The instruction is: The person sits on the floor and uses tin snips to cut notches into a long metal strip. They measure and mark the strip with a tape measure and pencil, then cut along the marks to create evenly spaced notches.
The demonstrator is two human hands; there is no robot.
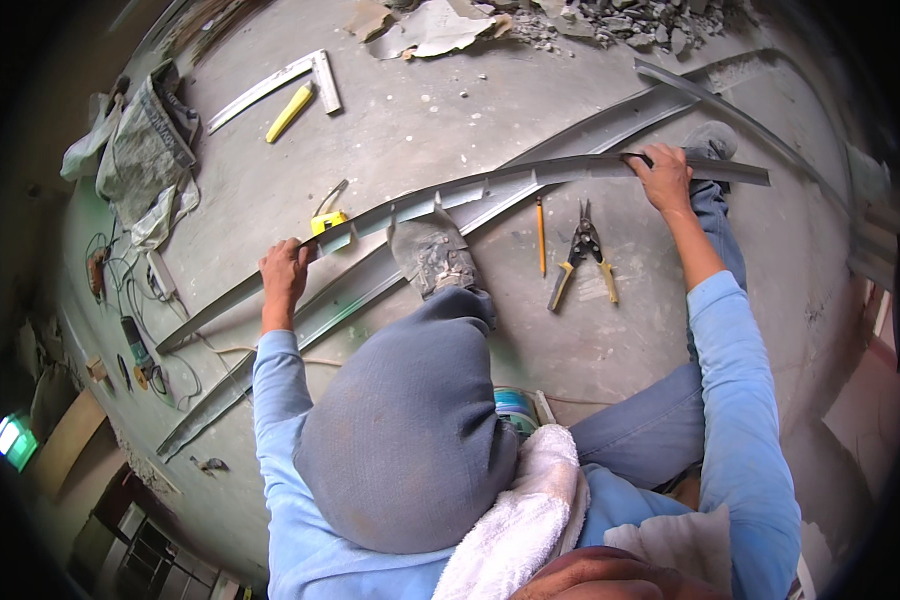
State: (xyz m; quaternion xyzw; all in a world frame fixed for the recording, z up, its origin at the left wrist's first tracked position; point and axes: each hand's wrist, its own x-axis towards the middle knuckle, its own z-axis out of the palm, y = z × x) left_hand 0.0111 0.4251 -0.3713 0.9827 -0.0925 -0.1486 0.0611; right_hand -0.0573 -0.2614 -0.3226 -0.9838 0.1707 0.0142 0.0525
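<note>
Floor (pixel 390 130): metal strip (pixel 465 189) in each hand (pixel 284 270) (pixel 663 178)

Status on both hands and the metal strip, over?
Left hand and right hand gripping the metal strip. Strip notched along its length. Shoe, snips and pencil close by.

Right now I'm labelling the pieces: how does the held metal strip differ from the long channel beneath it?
The metal strip is held by the left hand and right hand; the long channel lies on the floor. The strip has cuts parting one edge into tabs, while the channel's visible edges look unbroken. Both are long, grey metal.
</note>
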